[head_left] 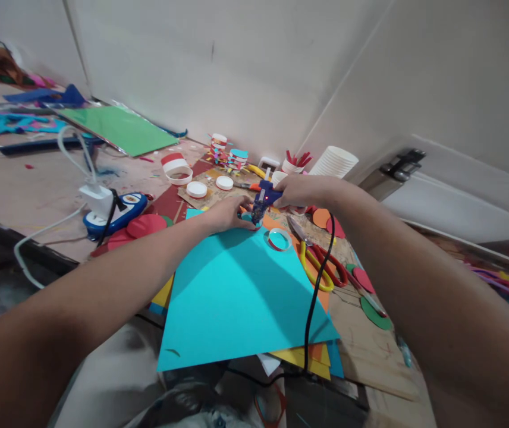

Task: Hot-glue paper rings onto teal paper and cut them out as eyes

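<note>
My right hand (297,191) is closed around a dark blue glue gun (262,201), its small red light lit and its nozzle pointing down. Just under the nozzle, my left hand (231,214) curls its fingers round a small round piece (250,219), partly hidden by the fingers and the gun. Both hands are over the far edge of a turquoise paper sheet (228,291). On that sheet, close to the nozzle, rests a small red-and-white ring (280,239). The gun's black cord (313,297) hangs down across the sheet's right side.
Scissors (314,255) with yellow and red handles lie at the right. Behind stand stacked white paper cups (335,161), white lids (196,189) and decorated cup pieces (238,158). A blue power strip (118,215) with a white plug sits left, near red paper circles (146,226).
</note>
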`<state>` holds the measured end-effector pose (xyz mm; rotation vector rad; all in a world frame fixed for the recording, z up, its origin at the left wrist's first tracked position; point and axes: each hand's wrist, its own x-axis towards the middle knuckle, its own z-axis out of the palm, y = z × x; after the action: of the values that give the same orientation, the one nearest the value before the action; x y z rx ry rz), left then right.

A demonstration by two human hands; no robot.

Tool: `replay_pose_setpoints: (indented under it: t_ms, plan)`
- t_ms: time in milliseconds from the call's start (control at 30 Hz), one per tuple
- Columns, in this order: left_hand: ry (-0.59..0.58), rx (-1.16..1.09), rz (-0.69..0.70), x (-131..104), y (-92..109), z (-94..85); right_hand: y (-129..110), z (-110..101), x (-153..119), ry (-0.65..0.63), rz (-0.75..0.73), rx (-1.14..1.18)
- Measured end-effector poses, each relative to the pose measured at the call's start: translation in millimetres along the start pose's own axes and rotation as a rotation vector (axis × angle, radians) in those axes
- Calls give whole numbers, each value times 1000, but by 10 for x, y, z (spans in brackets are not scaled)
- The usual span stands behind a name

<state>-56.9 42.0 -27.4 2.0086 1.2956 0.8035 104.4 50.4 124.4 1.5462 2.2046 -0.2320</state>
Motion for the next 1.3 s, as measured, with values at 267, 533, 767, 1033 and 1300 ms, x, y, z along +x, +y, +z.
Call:
replay_pose_setpoints:
  t_ms: [267, 533, 767, 1033, 1300]
  plan:
    - [-15, -39, 76, -14, 21, -13, 186, 119, 55, -28, -11, 150]
    - [-30, -35, 34, -5, -2, -11, 180, 25, 61, -17, -1, 61]
    - [-44, 17, 19, -3, 6, -27, 142, -9, 53, 30, 11, -18]
    - [-23, -6, 44, -27, 49, -22, 293, 210, 109, 1, -2, 477]
    - [6, 24, 61, -24, 35, -19, 421, 622, 145, 113, -24, 823]
